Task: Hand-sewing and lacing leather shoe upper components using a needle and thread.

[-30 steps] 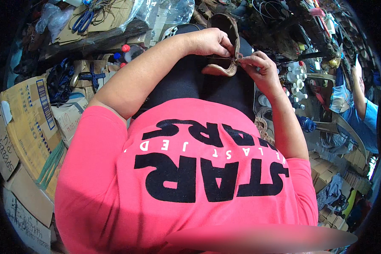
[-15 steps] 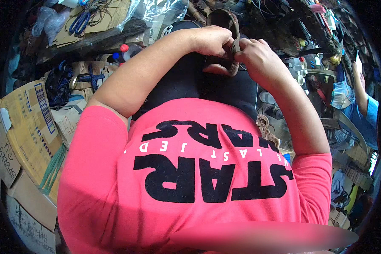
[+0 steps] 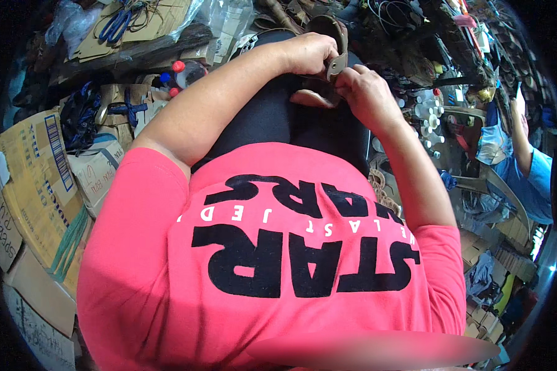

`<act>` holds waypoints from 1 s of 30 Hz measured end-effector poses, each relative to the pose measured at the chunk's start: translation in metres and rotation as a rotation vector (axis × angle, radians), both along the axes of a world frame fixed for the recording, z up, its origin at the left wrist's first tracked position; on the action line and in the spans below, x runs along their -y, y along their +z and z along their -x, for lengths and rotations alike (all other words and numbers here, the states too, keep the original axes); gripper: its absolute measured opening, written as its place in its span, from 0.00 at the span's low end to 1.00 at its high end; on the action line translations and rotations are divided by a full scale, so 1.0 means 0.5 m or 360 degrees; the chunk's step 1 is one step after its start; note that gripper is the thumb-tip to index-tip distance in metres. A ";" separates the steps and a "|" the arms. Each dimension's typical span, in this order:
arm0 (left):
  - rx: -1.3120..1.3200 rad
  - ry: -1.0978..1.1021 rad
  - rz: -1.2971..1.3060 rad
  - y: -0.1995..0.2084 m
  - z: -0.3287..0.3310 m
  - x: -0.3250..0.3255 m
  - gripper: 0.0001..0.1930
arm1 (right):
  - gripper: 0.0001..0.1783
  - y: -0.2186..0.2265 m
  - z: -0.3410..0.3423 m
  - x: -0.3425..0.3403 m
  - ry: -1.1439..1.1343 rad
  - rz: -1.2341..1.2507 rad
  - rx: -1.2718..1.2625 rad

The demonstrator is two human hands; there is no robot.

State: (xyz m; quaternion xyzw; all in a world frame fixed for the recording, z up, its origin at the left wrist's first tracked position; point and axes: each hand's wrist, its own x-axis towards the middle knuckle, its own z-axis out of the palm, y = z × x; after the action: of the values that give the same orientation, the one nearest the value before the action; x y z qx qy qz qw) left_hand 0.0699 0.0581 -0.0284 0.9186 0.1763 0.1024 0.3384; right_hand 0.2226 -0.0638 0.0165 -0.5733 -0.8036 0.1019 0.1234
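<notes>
A brown leather shoe or sandal (image 3: 341,43) rests over my dark-trousered lap, its opening toward the far side. My left hand (image 3: 312,53) is closed on its near-left side, fingers curled into the opening. A strap-like edge with small holes or studs shows between my hands. My right hand (image 3: 366,93) pinches close to the lower end of that edge, fingertips pressed together. Any small tool or thread in the right fingers is too small to make out. A paler part of the shoe (image 3: 314,98) hangs below, between my thighs.
Cardboard boxes (image 3: 36,170) are stacked at my left. Blue-handled scissors (image 3: 115,26) lie on cardboard at the far left, near a red-capped bottle (image 3: 190,74). Several small bottles (image 3: 428,114) stand at the right. Beyond them is another person's blue sleeve (image 3: 540,179) and arm.
My right hand has moved slightly nearer and lower along the shoe's edge, exposing the holed strip. The shoe has tilted a little, and the whole view has shifted slightly.
</notes>
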 end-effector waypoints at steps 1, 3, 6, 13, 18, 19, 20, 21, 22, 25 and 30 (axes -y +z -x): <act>0.0209 0.0048 -0.0139 -0.006 0.010 0.009 0.14 | 0.06 -0.005 -0.009 0.005 0.0008 -0.0004 0.0011; 0.0284 0.0554 -0.0300 0.027 0.027 0.064 0.18 | 0.07 -0.022 -0.038 0.011 -0.0134 0.0142 -0.0490; 0.0303 0.0701 -0.0129 0.044 0.089 0.141 0.18 | 0.10 -0.030 -0.057 0.039 -0.0403 0.0434 -0.1002; -0.0456 0.0740 0.0011 0.113 0.260 0.092 0.16 | 0.11 -0.001 -0.225 0.130 0.0220 0.0654 -0.3166; 0.1180 0.0711 0.1379 0.088 0.182 0.065 0.22 | 0.16 -0.053 -0.267 0.144 -0.0843 0.0578 -0.1293; 0.1183 0.0701 0.1391 0.092 0.155 0.069 0.22 | 0.17 -0.079 -0.241 0.148 -0.0846 0.0565 -0.1127; 0.1387 0.0562 0.1922 0.101 0.134 0.079 0.20 | 0.17 -0.093 -0.226 0.146 -0.0888 0.0573 -0.0783; 0.1576 0.0386 0.2458 0.106 0.122 0.084 0.20 | 0.17 -0.101 -0.213 0.147 -0.0932 0.0571 -0.0438; 0.1829 0.0051 0.2592 0.088 0.116 0.078 0.21 | 0.19 -0.109 -0.202 0.145 -0.0759 0.0376 -0.0317; 0.1579 -0.0309 0.3073 -0.025 0.216 -0.046 0.22 | 0.20 -0.143 -0.240 0.183 -0.0482 0.0125 -0.0063; 0.1304 0.0113 0.2415 -0.017 0.250 -0.039 0.20 | 0.17 -0.178 -0.241 0.197 -0.0490 0.0142 0.0052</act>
State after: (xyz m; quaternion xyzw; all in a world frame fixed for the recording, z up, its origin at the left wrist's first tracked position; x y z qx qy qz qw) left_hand -0.0550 0.0778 -0.0369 0.3287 0.0898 0.2908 0.8941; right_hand 0.3429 -0.1624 -0.0724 -0.6963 -0.7027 0.1080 0.0988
